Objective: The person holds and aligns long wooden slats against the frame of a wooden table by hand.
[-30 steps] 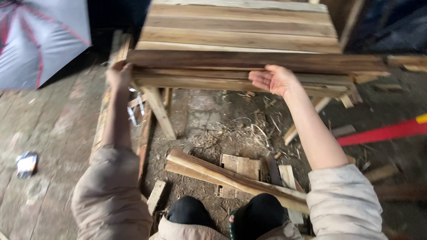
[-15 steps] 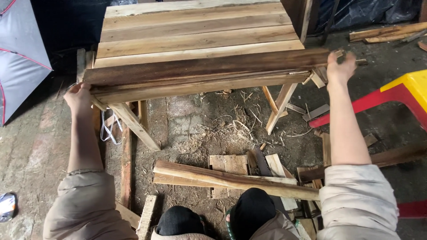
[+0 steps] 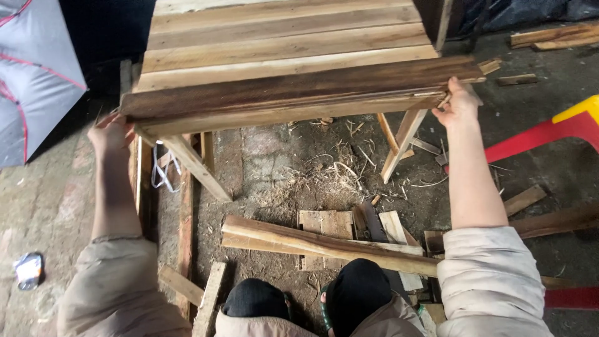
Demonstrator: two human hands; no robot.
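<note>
**Plank held at both ends**

Spanning the front edge of the bench [image 3: 287, 37], the dark plank [image 3: 299, 87] overhangs bare dirt. The left hand [image 3: 112, 134] grips its left end, the right hand [image 3: 460, 106] its right. Scrap boards [image 3: 324, 240] lie below, near the knees.

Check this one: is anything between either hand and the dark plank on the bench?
Nothing visible. The left hand and right hand each grip an end of the dark plank directly.
</note>
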